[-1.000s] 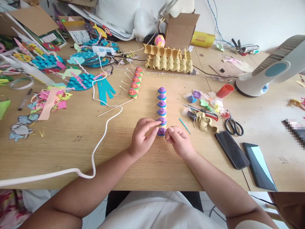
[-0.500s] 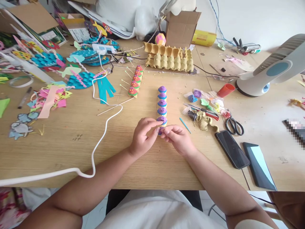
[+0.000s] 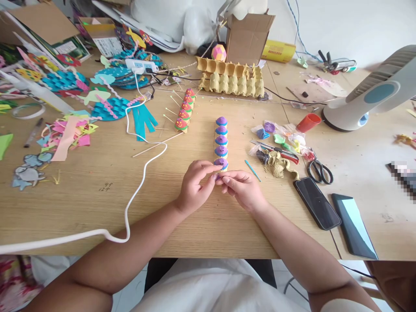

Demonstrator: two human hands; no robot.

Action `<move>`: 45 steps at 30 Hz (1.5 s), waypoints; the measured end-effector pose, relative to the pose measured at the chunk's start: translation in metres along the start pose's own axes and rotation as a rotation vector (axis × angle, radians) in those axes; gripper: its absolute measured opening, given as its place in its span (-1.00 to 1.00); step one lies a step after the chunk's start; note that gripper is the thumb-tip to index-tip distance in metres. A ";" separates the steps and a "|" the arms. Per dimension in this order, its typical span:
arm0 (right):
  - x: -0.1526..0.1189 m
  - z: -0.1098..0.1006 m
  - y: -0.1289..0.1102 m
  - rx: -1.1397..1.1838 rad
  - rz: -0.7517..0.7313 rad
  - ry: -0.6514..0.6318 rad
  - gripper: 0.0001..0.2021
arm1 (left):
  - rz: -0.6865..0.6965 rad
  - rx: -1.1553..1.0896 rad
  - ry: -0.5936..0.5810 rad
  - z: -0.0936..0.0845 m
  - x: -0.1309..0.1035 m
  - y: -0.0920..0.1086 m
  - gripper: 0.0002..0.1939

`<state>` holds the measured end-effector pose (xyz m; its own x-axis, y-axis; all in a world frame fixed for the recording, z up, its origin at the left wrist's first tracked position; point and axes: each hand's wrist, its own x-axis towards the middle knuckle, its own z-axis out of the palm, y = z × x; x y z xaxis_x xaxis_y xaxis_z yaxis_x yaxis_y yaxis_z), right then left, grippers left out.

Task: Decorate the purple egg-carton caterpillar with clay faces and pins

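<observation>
A strip of egg-carton bumps, coloured purple and blue with small dark marks, runs away from me on the wooden table. At its near end my left hand has its thumb and forefinger around the last bump, which is mostly hidden. My right hand meets it there, thumb and forefinger pinched on something too small to make out. Up and to the left lies a red and green caterpillar strip with pins beside it.
Clay packets, cutters, black scissors and two phones lie to the right. A white cable crosses the left side. Egg cartons stand behind; a white lamp is at the far right.
My right fingers have shifted slightly left, closer to my left thumb. The near end of the purple strip is more covered. All else has stayed in place.
</observation>
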<state>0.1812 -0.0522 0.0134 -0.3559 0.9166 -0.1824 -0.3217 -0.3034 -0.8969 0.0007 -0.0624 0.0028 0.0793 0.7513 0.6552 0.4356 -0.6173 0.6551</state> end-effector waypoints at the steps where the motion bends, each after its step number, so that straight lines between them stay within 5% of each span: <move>1: 0.000 0.000 0.000 -0.005 0.010 0.001 -0.67 | -0.002 -0.002 -0.002 0.000 0.000 0.000 -0.76; 5: -0.001 -0.001 -0.001 -0.012 0.056 0.010 -0.55 | 0.005 -0.013 -0.006 0.000 -0.001 0.000 -0.75; 11: 0.001 0.001 -0.001 0.020 0.008 0.041 -0.69 | 0.002 -0.024 -0.003 0.000 0.000 0.000 -0.74; 33: 0.001 0.000 -0.002 -0.006 0.055 0.045 -0.54 | -0.002 -0.025 -0.030 -0.003 0.002 0.005 -0.81; 45: -0.009 0.003 -0.007 -0.427 -0.155 0.012 -0.39 | 0.064 -0.025 -0.088 -0.003 0.003 0.003 -0.83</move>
<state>0.1840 -0.0589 0.0226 -0.3209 0.9465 -0.0350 0.0215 -0.0297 -0.9993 -0.0003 -0.0632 0.0081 0.1850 0.7267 0.6615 0.4043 -0.6698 0.6228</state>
